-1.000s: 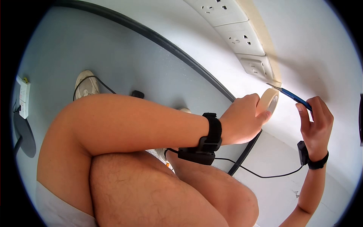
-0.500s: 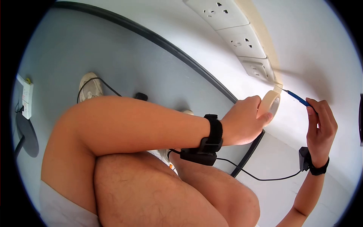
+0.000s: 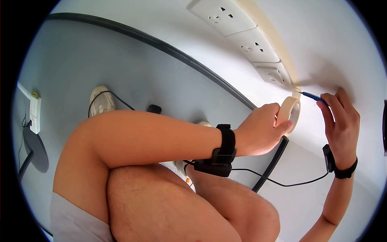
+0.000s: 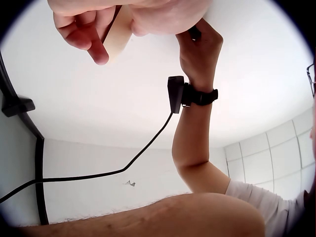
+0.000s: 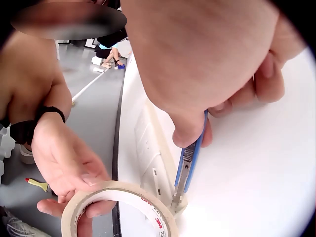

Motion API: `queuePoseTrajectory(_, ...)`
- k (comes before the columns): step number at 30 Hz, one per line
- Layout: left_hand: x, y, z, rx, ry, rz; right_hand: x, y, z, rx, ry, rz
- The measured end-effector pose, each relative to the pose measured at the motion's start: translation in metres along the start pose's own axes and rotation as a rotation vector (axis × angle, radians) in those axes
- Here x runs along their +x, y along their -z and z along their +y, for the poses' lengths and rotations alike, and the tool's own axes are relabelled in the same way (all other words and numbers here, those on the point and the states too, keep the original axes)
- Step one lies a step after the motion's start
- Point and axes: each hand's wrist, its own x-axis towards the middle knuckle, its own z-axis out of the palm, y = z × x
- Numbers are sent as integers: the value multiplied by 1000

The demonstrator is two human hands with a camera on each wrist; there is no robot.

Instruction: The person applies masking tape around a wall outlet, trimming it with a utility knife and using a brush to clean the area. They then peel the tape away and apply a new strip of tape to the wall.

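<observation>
My left hand grips a roll of masking tape, thumb on its side, just below the end of the wall sockets. A short length of tape runs from the roll up to the tan tape strip stuck along the sockets' edge. To the right, my right hand pinches a blue utility knife between thumb and fingers. Its metal blade is out, the tip right at the tape by the socket corner. In the left wrist view, my left hand hides most of the roll.
Several white wall sockets line the wall beside the strip. Dark skirting edges the grey floor. A black cable links the two wrist cameras. A power strip stands at far left, and a brush lies on the floor.
The knife's blade first lay across the tape, then drew back to the right, and is now at the tape again. My left hand has kept its grip on the roll. The head view has shifted slightly.
</observation>
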Motion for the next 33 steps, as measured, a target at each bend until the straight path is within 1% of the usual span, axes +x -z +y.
queuePoseTrajectory(3,8,-6,-1,17,12,-3,-1,-10,10,-5,29,11)
queuePoseTrajectory(5,10,-6,-3,23,13,0,2,-12,9,-48,74,-23)
queuePoseTrajectory(11,7,-2,1,34,32,-7,4,-7,4,-66,69,-50)
queuePoseTrajectory(13,9,-3,-2,58,-5,0,5,-10,4,-61,69,-44)
queuePoseTrajectory(18,8,-3,-1,50,4,-4,4,-9,2,-98,80,-44)
queuePoseTrajectory(20,7,-2,0,53,-4,1,3,-8,2,-92,70,-103)
queuePoseTrajectory(23,6,-1,1,46,15,-17,0,-6,7,-111,62,-126)
queuePoseTrajectory(27,6,-2,1,62,-4,-25,2,-8,6,-102,70,-98)
queuePoseTrajectory(29,5,0,4,56,0,-30,3,-11,2,-147,89,-148)
queuePoseTrajectory(31,5,3,6,107,-5,-54,3,-6,3,-136,83,-139)
queuePoseTrajectory(33,6,2,0,88,2,-42,4,-5,2,-129,85,-139)
